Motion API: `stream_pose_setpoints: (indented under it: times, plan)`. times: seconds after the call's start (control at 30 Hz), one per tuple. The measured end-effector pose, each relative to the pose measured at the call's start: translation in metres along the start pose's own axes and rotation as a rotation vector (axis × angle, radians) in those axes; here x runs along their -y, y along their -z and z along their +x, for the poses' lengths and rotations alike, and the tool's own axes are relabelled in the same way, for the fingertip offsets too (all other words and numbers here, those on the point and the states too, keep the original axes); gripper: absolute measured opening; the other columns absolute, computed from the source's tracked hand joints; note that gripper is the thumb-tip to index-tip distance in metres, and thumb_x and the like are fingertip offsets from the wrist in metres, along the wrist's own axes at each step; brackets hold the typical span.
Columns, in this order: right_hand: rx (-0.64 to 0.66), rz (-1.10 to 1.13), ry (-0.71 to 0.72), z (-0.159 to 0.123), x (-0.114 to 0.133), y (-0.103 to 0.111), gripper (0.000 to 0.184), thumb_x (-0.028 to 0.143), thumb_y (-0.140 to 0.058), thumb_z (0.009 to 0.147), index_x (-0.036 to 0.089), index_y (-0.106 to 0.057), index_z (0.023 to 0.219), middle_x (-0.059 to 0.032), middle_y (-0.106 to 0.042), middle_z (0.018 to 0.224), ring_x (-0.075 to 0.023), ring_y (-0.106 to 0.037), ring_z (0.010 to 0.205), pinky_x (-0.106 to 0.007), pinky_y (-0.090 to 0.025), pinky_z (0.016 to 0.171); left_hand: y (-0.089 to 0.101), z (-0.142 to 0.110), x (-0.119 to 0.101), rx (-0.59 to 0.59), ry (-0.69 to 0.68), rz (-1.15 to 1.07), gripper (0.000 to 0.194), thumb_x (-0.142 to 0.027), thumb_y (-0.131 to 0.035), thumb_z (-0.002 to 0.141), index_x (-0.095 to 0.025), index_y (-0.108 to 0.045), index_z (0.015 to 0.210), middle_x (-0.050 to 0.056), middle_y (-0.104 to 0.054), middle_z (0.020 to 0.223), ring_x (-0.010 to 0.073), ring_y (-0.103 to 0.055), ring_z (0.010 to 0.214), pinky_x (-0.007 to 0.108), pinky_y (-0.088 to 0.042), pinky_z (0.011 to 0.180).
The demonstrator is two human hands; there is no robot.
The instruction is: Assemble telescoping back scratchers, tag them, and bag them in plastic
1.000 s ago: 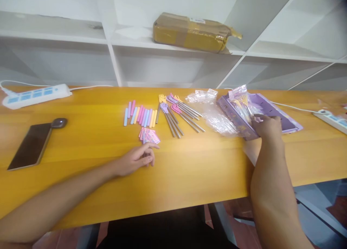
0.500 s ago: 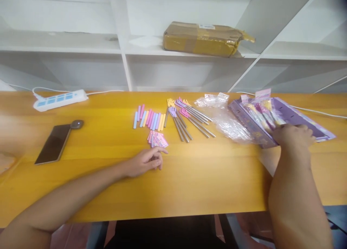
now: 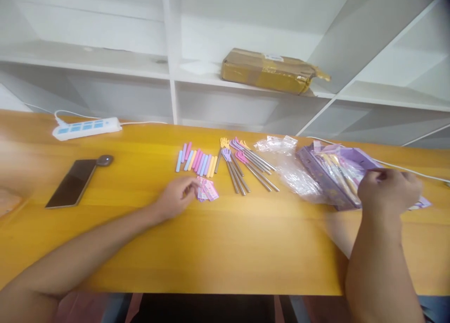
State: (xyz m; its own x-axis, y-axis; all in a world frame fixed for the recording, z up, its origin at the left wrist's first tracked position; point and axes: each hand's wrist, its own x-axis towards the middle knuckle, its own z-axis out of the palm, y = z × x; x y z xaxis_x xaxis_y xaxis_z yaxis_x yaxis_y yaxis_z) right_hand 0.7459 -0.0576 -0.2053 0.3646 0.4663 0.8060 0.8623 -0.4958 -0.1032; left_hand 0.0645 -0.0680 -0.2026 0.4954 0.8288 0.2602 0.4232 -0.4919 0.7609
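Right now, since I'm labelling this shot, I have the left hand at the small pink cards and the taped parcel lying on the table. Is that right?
Not quite: the head view shows the taped parcel on the white shelf, not on the table. The left hand is at the small pink cards.

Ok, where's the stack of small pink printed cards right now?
Head view, left of centre on the orange wooden table: at the left hand's fingertips, just below the pastel sticks.
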Motion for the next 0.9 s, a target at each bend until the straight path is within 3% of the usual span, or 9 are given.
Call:
stream_pose_setpoints:
  times: [0.07,0.17,0.27,0.37,0.53,0.73,0.9]
  plan:
    - [-0.028,0.099,0.028,-0.001,0.034,0.014,0.037,0.026,-0.051,0.085,0.010,-0.083,0.094,-0.0179,-0.064,0.077,-0.0287,-0.057,0.078,-0.041,-0.041,0.074,0.021,0.014,0.019,-0.170,-0.050,0.297,0.021,-0.021,-0.054,0.101,-0.022,-0.072,0.113,0.010,-0.072,0.121,0.0286,-0.065,0.118,0.044,-0.053,0.105]
    - [0.082,0.373,0.243,-0.019,0.099,0.036,0.036,0.027,-0.046,0.095,0.012,-0.078,0.094,-0.0183,-0.070,0.088,-0.0285,-0.063,0.088,-0.041,-0.048,0.085,0.048,0.030,0.052,-0.272,0.063,0.528,0.034,-0.024,-0.055,0.100,-0.022,-0.075,0.128,0.015,-0.062,0.138,0.0340,-0.057,0.130,0.052,-0.049,0.114]
    - [0.259,0.475,0.434,-0.050,0.157,0.047,0.030,0.032,-0.052,0.099,0.018,-0.079,0.099,-0.0122,-0.074,0.097,-0.0251,-0.066,0.095,-0.036,-0.052,0.091,0.060,0.037,0.076,-0.263,0.238,0.492,0.036,-0.029,-0.049,0.105,-0.026,-0.078,0.126,0.012,-0.065,0.127,0.0327,-0.058,0.126,0.054,-0.046,0.119]
    - [0.441,0.518,0.583,-0.075,0.194,0.048,0.031,0.032,-0.053,0.102,0.021,-0.080,0.113,-0.0120,-0.075,0.115,-0.0275,-0.066,0.109,-0.042,-0.052,0.105,0.061,0.038,0.083,-0.197,0.245,0.474,0.039,-0.035,-0.044,0.109,-0.026,-0.080,0.123,0.011,-0.067,0.124,0.0319,-0.058,0.126,0.053,-0.043,0.120]
    - [0.597,0.570,0.650,-0.089,0.211,0.043,0.039,0.035,-0.048,0.106,0.019,-0.078,0.127,-0.0155,-0.070,0.130,-0.0316,-0.062,0.120,-0.051,-0.051,0.114,0.058,0.035,0.076,-0.142,0.183,0.466,0.043,-0.037,-0.043,0.111,-0.028,-0.073,0.141,0.010,-0.068,0.128,0.0309,-0.058,0.125,0.052,-0.044,0.118]
    - [0.603,0.651,0.628,-0.094,0.209,0.034,0.038,0.035,-0.044,0.108,0.020,-0.075,0.124,-0.0133,-0.073,0.131,-0.0306,-0.063,0.127,-0.050,-0.050,0.119,0.053,0.031,0.070,-0.083,0.100,0.504,0.040,-0.035,-0.042,0.111,-0.026,-0.078,0.126,0.011,-0.065,0.138,0.0318,-0.055,0.132,0.051,-0.044,0.118]
    - [0.611,0.665,0.607,-0.096,0.208,0.026,0.038,0.039,-0.044,0.109,0.020,-0.077,0.110,-0.0128,-0.076,0.122,-0.0294,-0.065,0.122,-0.048,-0.051,0.117,0.050,0.031,0.073,-0.108,0.108,0.523,0.032,-0.034,-0.046,0.109,-0.021,-0.074,0.116,0.013,-0.065,0.127,0.0318,-0.059,0.124,0.051,-0.048,0.115]
